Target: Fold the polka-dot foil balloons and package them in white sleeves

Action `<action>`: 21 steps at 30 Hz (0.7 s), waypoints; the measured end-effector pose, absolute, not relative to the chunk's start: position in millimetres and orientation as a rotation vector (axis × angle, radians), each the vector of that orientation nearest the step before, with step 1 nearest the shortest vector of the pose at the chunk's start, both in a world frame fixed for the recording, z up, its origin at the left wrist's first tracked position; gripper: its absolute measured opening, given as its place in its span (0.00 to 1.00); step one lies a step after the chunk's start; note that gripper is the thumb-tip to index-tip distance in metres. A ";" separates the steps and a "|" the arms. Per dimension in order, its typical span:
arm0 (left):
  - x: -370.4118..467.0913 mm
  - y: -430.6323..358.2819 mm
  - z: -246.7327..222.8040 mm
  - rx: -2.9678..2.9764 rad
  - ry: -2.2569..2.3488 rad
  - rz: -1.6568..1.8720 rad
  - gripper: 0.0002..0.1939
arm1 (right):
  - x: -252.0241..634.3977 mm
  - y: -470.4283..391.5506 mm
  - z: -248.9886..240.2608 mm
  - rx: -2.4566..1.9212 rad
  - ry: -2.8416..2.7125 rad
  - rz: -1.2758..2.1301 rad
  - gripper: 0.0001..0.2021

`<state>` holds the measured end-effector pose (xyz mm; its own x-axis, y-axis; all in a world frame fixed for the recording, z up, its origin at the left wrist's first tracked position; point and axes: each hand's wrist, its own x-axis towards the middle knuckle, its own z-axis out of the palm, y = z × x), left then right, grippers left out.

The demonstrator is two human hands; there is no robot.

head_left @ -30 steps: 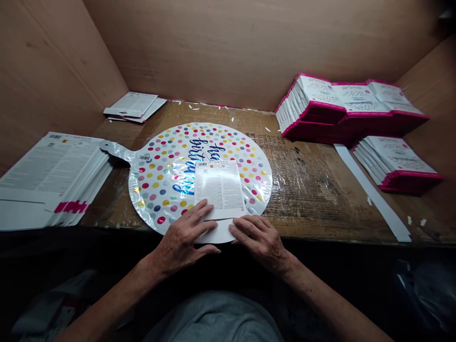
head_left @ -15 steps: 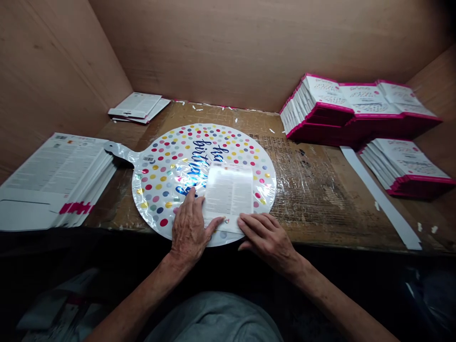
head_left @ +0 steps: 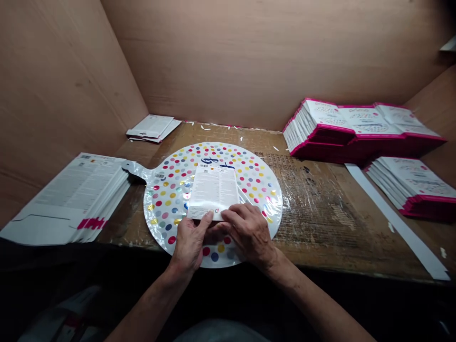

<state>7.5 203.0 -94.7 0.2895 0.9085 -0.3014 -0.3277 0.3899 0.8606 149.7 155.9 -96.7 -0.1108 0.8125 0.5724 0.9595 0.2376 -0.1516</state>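
A white printed card packet [head_left: 213, 192] is held up over a round foil balloon [head_left: 167, 199], hiding most of its blue lettering. My left hand [head_left: 190, 240] is closed on the packet's lower left edge, thumb on top. My right hand [head_left: 249, 232] grips the lower right edge, its fingers curled over and partly under it. Flat on the cardboard-covered bench, the white balloon shows coloured dots and its neck [head_left: 137, 170] points left.
Unfolded printed cards [head_left: 67, 190] are fanned at the left. Several folded packets [head_left: 153, 127] lie behind them. Pink-edged packets [head_left: 356, 126] stand in rows at the back right, with another stack [head_left: 413, 183] nearer. A white strip [head_left: 395, 221] crosses the bench [head_left: 317, 209]. Wooden panels [head_left: 249, 61] enclose it.
The packet has been lifted off the balloon and shifted left. My hands have gone from lying flat around it to gripping its near edge. The whole view has shifted slightly.
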 end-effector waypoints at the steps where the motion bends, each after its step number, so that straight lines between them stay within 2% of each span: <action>1: 7.4 206.8 -95.8 0.776 0.922 0.980 0.26 | 145.2 163.9 -93.7 -1.666 -1.980 -0.307 0.08; 5: 2.7 217.1 -104.6 0.829 0.963 1.114 0.24 | 125.9 191.4 -74.6 -1.858 -2.123 -0.165 0.06; 8: -7.7 222.6 -112.4 0.920 1.053 1.090 0.23 | 116.1 209.6 -58.6 -1.963 -2.352 -0.032 0.03; 11: -21.1 232.6 -113.4 0.963 1.113 1.075 0.23 | 115.5 224.3 -55.5 -1.840 -2.447 0.124 0.04; 16: -38.1 291.0 -91.0 0.864 1.065 1.164 0.14 | 107.4 217.0 -89.6 -1.394 -2.034 0.101 0.13; 18: -43.5 334.5 -77.6 0.783 1.104 1.204 0.10 | 96.7 201.1 -110.3 -1.233 -2.075 0.237 0.12; 21: -51.0 412.1 -58.8 0.746 1.155 1.242 0.10 | 84.2 176.0 -138.7 -1.167 -2.266 0.523 0.07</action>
